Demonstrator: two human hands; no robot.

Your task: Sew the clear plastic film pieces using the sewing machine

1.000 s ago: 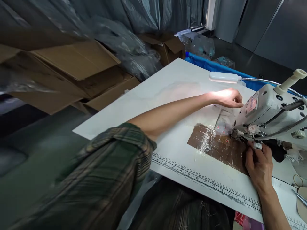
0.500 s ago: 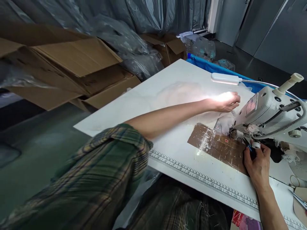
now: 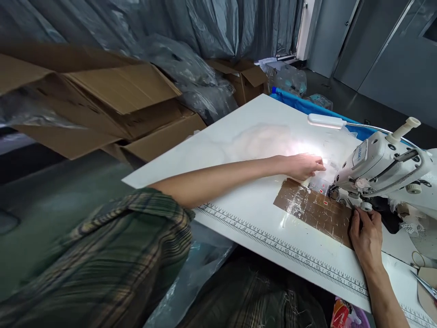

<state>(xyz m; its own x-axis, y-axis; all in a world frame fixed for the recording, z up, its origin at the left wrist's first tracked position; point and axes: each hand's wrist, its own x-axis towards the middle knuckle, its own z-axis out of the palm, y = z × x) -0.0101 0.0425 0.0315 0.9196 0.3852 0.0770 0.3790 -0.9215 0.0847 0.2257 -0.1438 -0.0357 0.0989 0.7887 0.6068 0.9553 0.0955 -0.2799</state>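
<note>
Sewing machine (image 3: 382, 166) sits at the right end of the white table (image 3: 246, 136), with a little lamp (image 3: 325, 120) glaring down. The person's left hand (image 3: 302, 166) is stretched out flat, fingers open, pressing on a clear plastic piece (image 3: 320, 184) right at the needle end, at the edge of the brown taped patch (image 3: 314, 212). Right hand (image 3: 367, 237) rests on that patch, fingers curled by a small knob (image 3: 366, 206); can't tell if it's pinching anything.

Open cardboard boxes (image 3: 112, 100) on my L, grey plastic sheeting (image 3: 205, 27) behind them. Blue cloth (image 3: 293, 98) at table (image 3: 239, 136) far edge. Scissors (image 3: 425, 284) far R, partly cut off.
</note>
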